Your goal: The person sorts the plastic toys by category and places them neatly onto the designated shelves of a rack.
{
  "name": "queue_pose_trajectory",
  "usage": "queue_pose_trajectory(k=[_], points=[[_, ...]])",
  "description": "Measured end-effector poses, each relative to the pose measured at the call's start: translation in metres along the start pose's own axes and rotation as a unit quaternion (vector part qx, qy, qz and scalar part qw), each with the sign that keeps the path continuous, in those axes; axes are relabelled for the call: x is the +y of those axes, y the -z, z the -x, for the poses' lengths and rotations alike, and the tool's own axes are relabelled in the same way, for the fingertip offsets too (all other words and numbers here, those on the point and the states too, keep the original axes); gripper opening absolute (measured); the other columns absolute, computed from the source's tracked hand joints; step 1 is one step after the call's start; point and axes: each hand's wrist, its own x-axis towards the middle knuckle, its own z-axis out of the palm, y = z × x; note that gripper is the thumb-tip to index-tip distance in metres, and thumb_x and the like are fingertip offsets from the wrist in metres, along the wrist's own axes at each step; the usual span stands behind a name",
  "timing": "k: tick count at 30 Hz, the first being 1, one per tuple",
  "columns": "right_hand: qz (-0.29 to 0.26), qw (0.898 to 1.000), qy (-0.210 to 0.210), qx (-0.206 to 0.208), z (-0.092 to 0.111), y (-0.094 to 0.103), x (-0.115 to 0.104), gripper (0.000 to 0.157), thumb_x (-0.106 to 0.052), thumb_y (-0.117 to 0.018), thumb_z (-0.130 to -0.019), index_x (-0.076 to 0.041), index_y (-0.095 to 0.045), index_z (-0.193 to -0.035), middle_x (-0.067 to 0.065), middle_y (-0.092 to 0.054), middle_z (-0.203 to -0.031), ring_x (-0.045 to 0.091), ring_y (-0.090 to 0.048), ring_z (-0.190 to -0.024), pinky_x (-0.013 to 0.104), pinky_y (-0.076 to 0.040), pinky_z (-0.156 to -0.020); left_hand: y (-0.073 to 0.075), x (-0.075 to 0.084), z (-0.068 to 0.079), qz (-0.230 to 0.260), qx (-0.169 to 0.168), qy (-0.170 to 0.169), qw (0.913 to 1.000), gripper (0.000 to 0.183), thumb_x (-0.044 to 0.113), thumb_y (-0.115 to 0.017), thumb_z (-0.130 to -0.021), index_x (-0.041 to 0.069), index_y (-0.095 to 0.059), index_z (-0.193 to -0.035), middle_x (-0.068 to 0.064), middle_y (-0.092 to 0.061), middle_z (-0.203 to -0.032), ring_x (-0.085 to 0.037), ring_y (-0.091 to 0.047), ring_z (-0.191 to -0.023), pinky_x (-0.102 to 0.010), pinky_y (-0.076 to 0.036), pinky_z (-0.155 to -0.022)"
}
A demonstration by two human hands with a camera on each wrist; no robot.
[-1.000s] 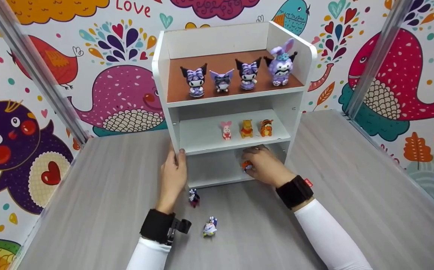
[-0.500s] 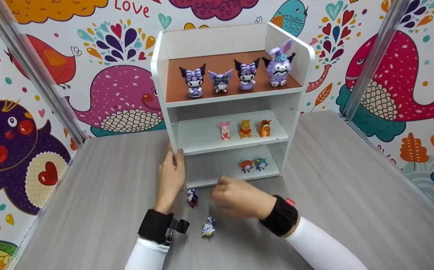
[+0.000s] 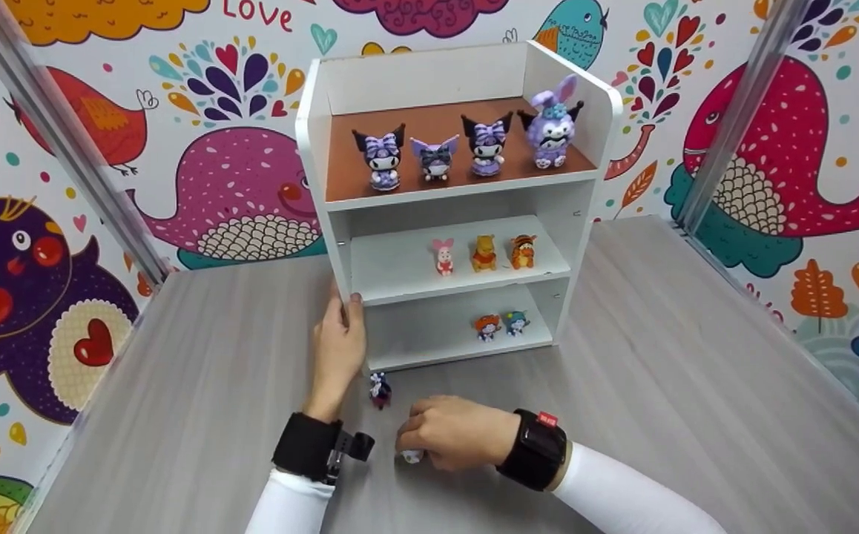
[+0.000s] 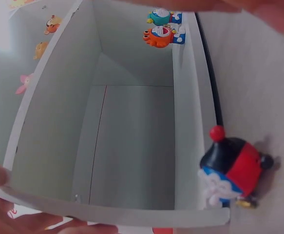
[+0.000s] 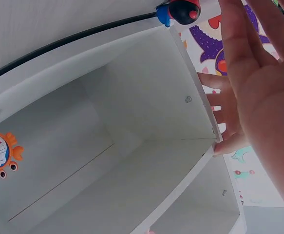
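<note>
My left hand (image 3: 339, 348) grips the left side panel of the white shelf unit (image 3: 459, 289), thumb in front and fingers behind. Low on the floor-like grey surface, my right hand (image 3: 459, 434) has its fingers curled round a small white-and-blue figurine (image 3: 412, 456), mostly hidden under them. A figurine in a black-and-red outfit (image 4: 236, 163) lies by the shelf's bottom left corner. On the bottom shelf stand an orange-hooded cat figurine (image 3: 486, 327) and a teal-hooded one (image 3: 516, 322), side by side towards the right. In the right wrist view the right fingertips are out of frame.
Piglet (image 3: 443, 256), bear (image 3: 484, 253) and tiger (image 3: 523, 251) figurines stand on the middle shelf. Several purple-and-black figurines (image 3: 486, 144) line the brown top shelf. A patterned wall (image 3: 244, 193) rises behind the unit.
My right hand has left the orange-hooded figurine on the bottom shelf and come down towards me, onto the white-and-blue figurine. The left hand has kept its hold on the panel.
</note>
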Motion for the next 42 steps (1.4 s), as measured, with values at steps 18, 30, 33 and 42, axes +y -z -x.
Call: queue_pose_trajectory(k=[18, 30, 33, 42], points=[[-0.051, 0.994, -0.064, -0.071, 0.002, 0.005, 0.005, 0.021, -0.01, -0.071, -0.086, -0.018, -0.063, -0.103, -0.005, -0.071, -0.092, 0.011, -0.064, -0.085, 0.022, -0.051, -0.066, 0.001, 0.0, 0.002, 0.002, 0.008, -0.014, 0.9999, 0.036, 0.028, -0.047, -0.107, 0.006, -0.058, -0.133, -0.003, -0.046, -0.07, -0.019, -0.046, -0.061, -0.032, -0.04, -0.057], [-0.101, 0.989, -0.094, 0.046, 0.018, 0.024, 0.033, 0.043, -0.007, -0.071, -0.08, -0.014, -0.066, -0.122, 0.001, -0.063, -0.1, 0.011, -0.059, -0.082, 0.025, -0.051, -0.072, 0.0, -0.001, 0.0, -0.009, 0.0, -0.008, 0.9999, 0.031, 0.032, -0.046, -0.108, 0.005, -0.059, -0.116, -0.002, -0.044, -0.068, -0.019, -0.045, -0.06, -0.031, -0.038, -0.055], [-0.118, 0.987, -0.095, 0.058, 0.02, 0.026, 0.036, 0.039, -0.008, -0.071, -0.08, -0.014, -0.071, -0.118, 0.003, -0.062, -0.102, 0.01, -0.057, -0.082, 0.023, -0.05, -0.072, -0.001, -0.001, 0.0, -0.005, 0.002, -0.005, 1.0, 0.029, 0.032, -0.046, -0.107, 0.005, -0.058, -0.108, -0.002, -0.043, -0.069, -0.019, -0.044, -0.06, -0.031, -0.037, -0.056], [-0.153, 0.977, -0.12, 0.082, 0.024, 0.034, 0.049, 0.031, -0.002, -0.067, -0.08, -0.009, -0.073, -0.109, 0.004, -0.069, -0.108, 0.013, -0.064, -0.091, 0.028, -0.055, -0.079, -0.001, 0.001, -0.001, -0.006, 0.009, -0.011, 0.9999, 0.027, 0.03, -0.047, -0.107, 0.005, -0.057, -0.104, -0.001, -0.042, -0.067, -0.018, -0.044, -0.058, -0.031, -0.037, -0.054]])
